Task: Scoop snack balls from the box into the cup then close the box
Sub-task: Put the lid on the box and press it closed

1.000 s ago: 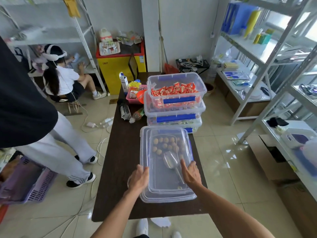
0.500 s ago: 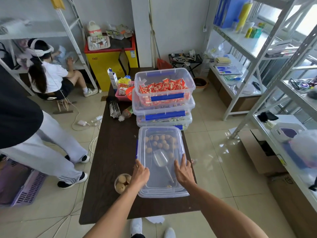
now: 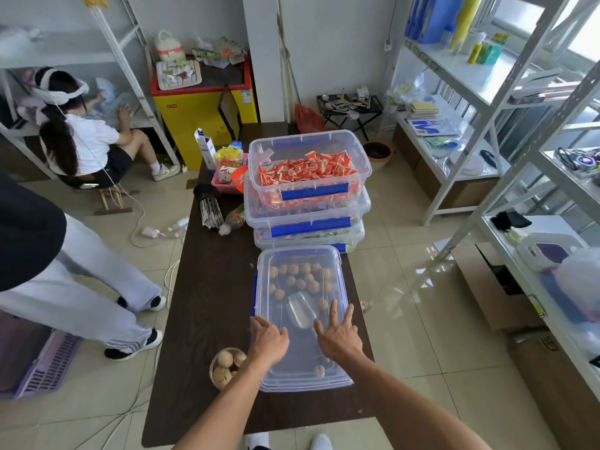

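A clear plastic box (image 3: 300,378) lies on the dark table (image 3: 207,287), its transparent lid (image 3: 298,254) on top. Through the lid I see brown snack balls (image 3: 300,279) at the far end and a clear scoop (image 3: 300,310) in the middle. My left hand (image 3: 268,341) rests flat on the lid's near left part, fingers spread. On the lid's near right part lies my right hand (image 3: 339,337), palm down, fingers apart. A small cup (image 3: 225,368) holding several snack balls stands on the table just left of the box, beside my left forearm.
Three stacked clear bins (image 3: 308,196), the top one full of red packets, stand right behind the box. A pink basket (image 3: 224,183), a carton and bottles crowd the table's far left. One person stands at left (image 3: 81,287); another sits by the shelves (image 3: 81,138). Metal shelving (image 3: 535,157) lines the right.
The view has shifted, bringing the cup of balls into sight. Both hands stay on the lid; my right hand's fingers have spread flatter on it.
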The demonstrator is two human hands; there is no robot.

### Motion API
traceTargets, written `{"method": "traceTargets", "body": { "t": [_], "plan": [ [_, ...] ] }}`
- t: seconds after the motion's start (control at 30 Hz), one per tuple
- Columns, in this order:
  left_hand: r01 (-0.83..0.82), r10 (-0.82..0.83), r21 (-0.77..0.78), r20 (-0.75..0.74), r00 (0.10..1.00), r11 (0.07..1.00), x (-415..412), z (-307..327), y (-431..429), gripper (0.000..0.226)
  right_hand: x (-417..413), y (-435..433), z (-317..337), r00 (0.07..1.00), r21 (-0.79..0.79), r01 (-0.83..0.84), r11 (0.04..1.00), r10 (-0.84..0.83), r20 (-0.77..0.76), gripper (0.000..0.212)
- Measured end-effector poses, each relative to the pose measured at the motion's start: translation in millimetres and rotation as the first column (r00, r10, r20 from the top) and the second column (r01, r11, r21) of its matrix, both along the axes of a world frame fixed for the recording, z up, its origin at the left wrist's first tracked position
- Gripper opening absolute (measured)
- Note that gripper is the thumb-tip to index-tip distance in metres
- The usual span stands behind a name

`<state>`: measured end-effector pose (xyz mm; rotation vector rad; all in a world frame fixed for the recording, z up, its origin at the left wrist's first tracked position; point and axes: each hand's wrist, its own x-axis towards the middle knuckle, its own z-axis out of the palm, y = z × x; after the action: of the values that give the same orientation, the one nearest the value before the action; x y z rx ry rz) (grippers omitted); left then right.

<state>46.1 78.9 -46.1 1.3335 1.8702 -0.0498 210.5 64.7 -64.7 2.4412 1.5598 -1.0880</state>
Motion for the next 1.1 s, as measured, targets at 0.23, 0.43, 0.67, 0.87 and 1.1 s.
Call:
{"method": "traceTargets", "body": {
  "t": [0.23,0.43,0.67,0.87,1.1],
  "plan": [
    [-0.109,0.138,0.197,-0.138,0.981,0.974,12.7,-22.1,-8.5,0.072,4.9,-8.1,-7.7,0.993,0.125,-0.06,0.99,0.046,0.107,0.075],
    [-0.085,0.126,0.215,-0.185,0.975,0.973,15.1,-32.7,-22.8,0.088,2.8,-14.4,-19.9,0.981,0.263,-0.095,0.96,0.046,0.189,0.065],
    [-0.012,0.056,0.236,-0.181,0.982,0.972,19.9,-40.4,-7.8,0.084,-2.4,-0.5,-29.5,0.994,0.218,-0.017,0.976,-0.007,0.107,0.069],
    [0.024,0.032,0.206,-0.261,0.965,0.978,20.7,-37.2,-9.6,0.088,-2.5,0.9,-29.7,0.989,0.188,-0.068,0.98,0.041,0.142,0.073],
    [-0.113,0.088,-0.088,-0.25,0.964,0.99,27.0,4.2,0.1,0.098,25.1,0.0,3.0,0.982,0.155,-0.18,0.971,0.168,0.087,0.058]
  ]
}}
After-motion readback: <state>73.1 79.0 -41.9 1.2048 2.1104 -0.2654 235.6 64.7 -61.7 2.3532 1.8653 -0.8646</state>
